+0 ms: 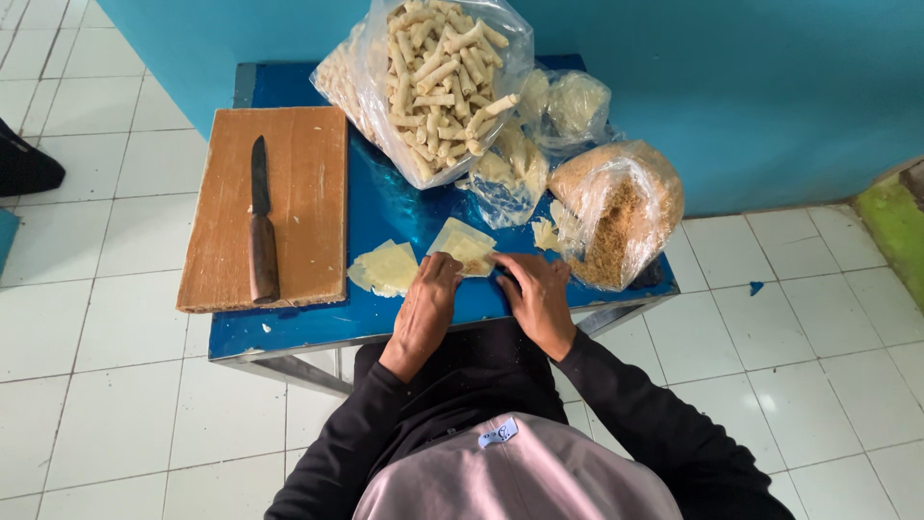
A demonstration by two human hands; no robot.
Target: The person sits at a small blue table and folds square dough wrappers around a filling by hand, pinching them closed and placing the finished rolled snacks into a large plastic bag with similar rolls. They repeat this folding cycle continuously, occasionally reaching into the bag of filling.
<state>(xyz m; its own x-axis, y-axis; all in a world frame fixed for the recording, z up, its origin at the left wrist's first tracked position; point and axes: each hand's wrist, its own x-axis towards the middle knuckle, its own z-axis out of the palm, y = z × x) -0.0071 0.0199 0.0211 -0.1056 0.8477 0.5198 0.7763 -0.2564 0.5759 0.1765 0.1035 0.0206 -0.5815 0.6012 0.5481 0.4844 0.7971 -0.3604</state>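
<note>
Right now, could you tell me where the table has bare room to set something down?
Bare blue table shows along the near-left edge below the board, and between board and wrappers. The far right is crowded with bags, and both hands fill the near middle.

Desk [289, 327] layout, clock read from desk centre: cutting board [298, 173] at 9 with knife [260, 221] lying on it, open bag of rolls [438, 82] at 12, small bags [539, 135] at 1, bag of crumbs [621, 207] at 3. Loose wrapper stack [385, 268] at 6, just right of the board. Single wrapper [464, 246] just right of the stack, both hands on its near edge: left hand [428, 299] at its 7, right hand [539, 294] at its 5.
</note>
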